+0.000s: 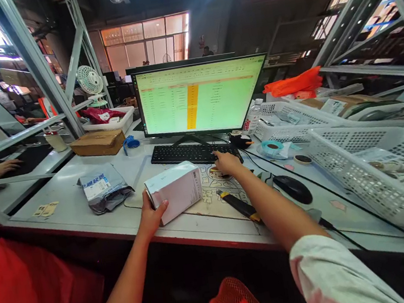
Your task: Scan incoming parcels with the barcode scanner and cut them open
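Observation:
My left hand point(151, 213) grips the near left end of a white cardboard box point(177, 190), which rests at a slant by the desk's front edge. With a finger stretched onto the black keyboard point(183, 153), my right hand point(227, 162) reaches to its right part; the other fingers are curled. Behind the keyboard a monitor point(168, 103) shows a spreadsheet with an orange column. Below my right wrist lies a black and yellow utility knife point(237, 204). A black mouse point(293, 189) sits to the right of my forearm.
A grey mailing bag point(105, 189) and a brown carton point(98, 144) lie on the left. White plastic baskets point(357, 185) line the right, near blue tape point(272, 148). Metal frames point(35, 64) stand at both sides. Another person's hand point(3, 168) is at the far left.

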Available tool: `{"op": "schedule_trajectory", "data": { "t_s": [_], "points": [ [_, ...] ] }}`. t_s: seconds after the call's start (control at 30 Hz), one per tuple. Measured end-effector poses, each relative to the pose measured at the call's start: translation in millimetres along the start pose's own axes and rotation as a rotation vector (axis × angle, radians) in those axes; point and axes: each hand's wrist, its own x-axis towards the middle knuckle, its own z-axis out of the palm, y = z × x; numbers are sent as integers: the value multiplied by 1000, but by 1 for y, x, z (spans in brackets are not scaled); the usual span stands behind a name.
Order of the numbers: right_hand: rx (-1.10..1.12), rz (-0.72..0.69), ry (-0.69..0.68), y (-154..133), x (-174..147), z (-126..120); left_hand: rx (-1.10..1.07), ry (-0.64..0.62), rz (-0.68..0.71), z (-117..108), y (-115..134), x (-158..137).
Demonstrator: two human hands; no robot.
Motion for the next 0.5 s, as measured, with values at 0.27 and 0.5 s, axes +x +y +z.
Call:
{"op": "schedule_trajectory", "data": {
  "t_s": [0.27,0.5],
  "points": [
    [154,-219,-61,-23,0,-30,-3,-2,-4,2,3,4],
    [295,-663,-72,-71,-99,-37,29,9,-23,-2,-2,-12]
  ]
}}
